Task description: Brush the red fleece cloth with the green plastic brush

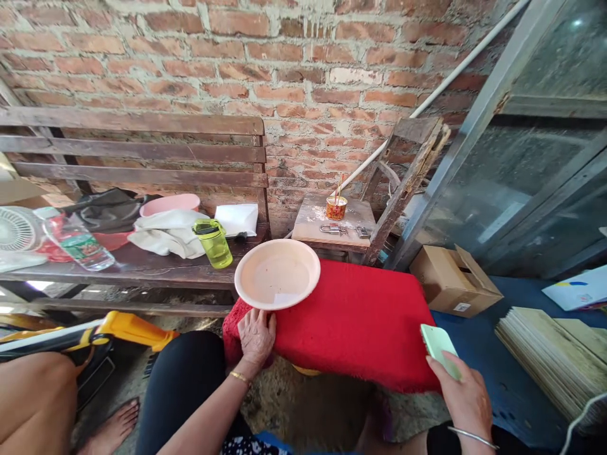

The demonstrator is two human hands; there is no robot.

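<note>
- Right hand (462,385): pinching a mint-green rectangular phone (439,346) at the fuzzy red cloth (365,322)'s right edge.
- Left hand (257,335): at the cloth's left end, by a round pale-peach plastic basin (270,272); I cannot tell whether its fingers grip.
- Basin: I find it on the cloth's far left corner.

The phone (437,343) is pale green, the cloth (367,316) red.

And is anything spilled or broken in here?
Yes. Whitish powder lies scattered on the chair around the red tub, so it looks spilled. The chair's wooden post also looks rough and splintered near its top.
</note>
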